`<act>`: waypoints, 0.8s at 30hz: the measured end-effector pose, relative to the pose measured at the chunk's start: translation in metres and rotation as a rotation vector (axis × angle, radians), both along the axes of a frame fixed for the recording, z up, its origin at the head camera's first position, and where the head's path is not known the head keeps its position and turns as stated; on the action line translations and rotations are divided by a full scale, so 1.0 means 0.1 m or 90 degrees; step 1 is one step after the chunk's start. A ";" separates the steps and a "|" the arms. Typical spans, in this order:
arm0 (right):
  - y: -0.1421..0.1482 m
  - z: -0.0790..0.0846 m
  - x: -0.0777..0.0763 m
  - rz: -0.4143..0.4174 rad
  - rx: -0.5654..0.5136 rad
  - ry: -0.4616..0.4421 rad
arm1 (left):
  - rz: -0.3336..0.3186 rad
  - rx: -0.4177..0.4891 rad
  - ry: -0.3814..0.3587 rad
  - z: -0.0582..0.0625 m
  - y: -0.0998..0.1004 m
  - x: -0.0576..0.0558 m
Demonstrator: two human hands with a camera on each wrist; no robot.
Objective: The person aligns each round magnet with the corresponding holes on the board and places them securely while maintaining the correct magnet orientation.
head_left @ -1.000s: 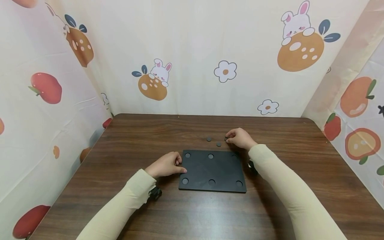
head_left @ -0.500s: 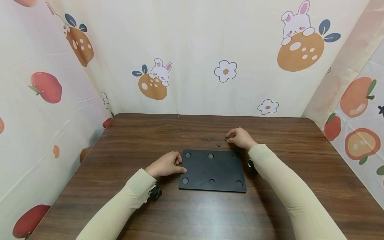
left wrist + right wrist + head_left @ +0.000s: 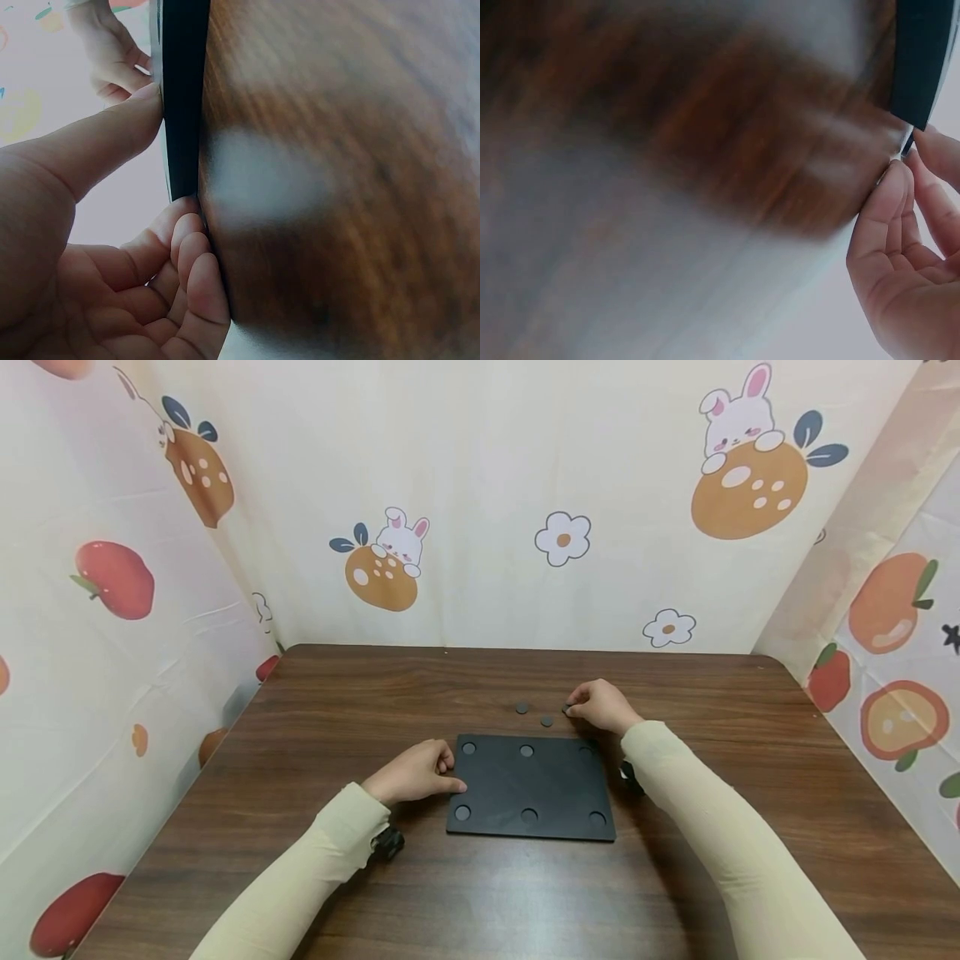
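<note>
A black rectangular board (image 3: 532, 785) with several round recesses lies on the table. At its left edge my left hand (image 3: 417, 772) holds it; the thumb (image 3: 124, 124) presses the upper edge and the curled fingers (image 3: 199, 255) lie against the side by the tabletop. Beyond the board's far right corner, my right hand (image 3: 602, 706) pinches a small dark disc (image 3: 567, 709) between thumb and fingertips, low over the table. Two similar discs, one farther left (image 3: 522, 707) and one nearer the board (image 3: 547, 722), lie flat. In the right wrist view the fingers hide most of the pinched disc.
The brown wood-grain table (image 3: 345, 693) reaches back to a cream curtain (image 3: 480, 527) printed with rabbits, fruit and flowers. More printed cloth hangs at both sides. A small black device (image 3: 387, 842) sits at the left wrist.
Both hands stay almost in place. The disc at my right fingertips has shifted very slightly; the board and the two loose discs have not moved.
</note>
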State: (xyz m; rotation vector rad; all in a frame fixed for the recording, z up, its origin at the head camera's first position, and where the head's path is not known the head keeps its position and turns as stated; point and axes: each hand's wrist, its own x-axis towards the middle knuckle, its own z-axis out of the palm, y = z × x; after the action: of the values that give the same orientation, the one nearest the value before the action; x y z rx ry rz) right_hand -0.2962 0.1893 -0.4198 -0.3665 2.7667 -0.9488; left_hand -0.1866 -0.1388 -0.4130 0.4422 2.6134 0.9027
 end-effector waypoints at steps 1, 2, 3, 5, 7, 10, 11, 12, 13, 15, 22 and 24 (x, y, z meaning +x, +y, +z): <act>0.00 0.00 0.01 -0.002 0.000 -0.001 | 0.000 0.000 0.000 0.00 0.00 0.00; 0.00 0.01 0.01 -0.003 -0.001 -0.003 | 0.000 0.000 0.001 0.00 0.00 0.00; 0.00 0.02 0.02 -0.005 -0.001 -0.004 | 0.001 0.000 0.001 0.00 0.00 0.00; 0.00 0.03 0.03 -0.005 -0.002 -0.002 | 0.000 0.000 0.002 0.00 0.00 0.01; 0.01 0.04 0.05 -0.006 -0.004 -0.005 | 0.000 0.000 0.001 0.01 0.00 0.01; 0.03 0.06 0.06 -0.003 -0.009 -0.007 | 0.000 0.000 -0.002 0.01 0.00 0.01; 0.04 0.06 0.06 -0.006 -0.011 -0.008 | 0.000 0.000 -0.002 0.01 0.00 0.01; 0.05 0.06 0.06 -0.008 -0.013 -0.010 | 0.001 0.001 -0.003 0.01 0.00 0.01; 0.06 0.06 0.07 -0.007 -0.015 -0.009 | 0.000 0.001 -0.003 0.01 0.00 0.01; 0.07 0.07 0.07 -0.008 -0.019 -0.009 | -0.001 0.002 -0.003 0.01 0.00 0.01; 0.11 0.11 0.14 -0.015 -0.038 0.015 | -0.007 0.004 0.001 0.01 -0.01 0.01; 0.11 0.12 0.17 -0.017 -0.048 0.019 | -0.009 0.005 0.004 0.01 -0.01 0.01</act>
State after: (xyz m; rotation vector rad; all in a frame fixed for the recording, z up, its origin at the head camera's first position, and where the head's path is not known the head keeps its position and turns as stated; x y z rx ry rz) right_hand -0.2795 0.2003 -0.4073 -0.3582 2.7760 -1.0641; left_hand -0.1860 -0.1393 -0.4116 0.4656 2.6096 0.9090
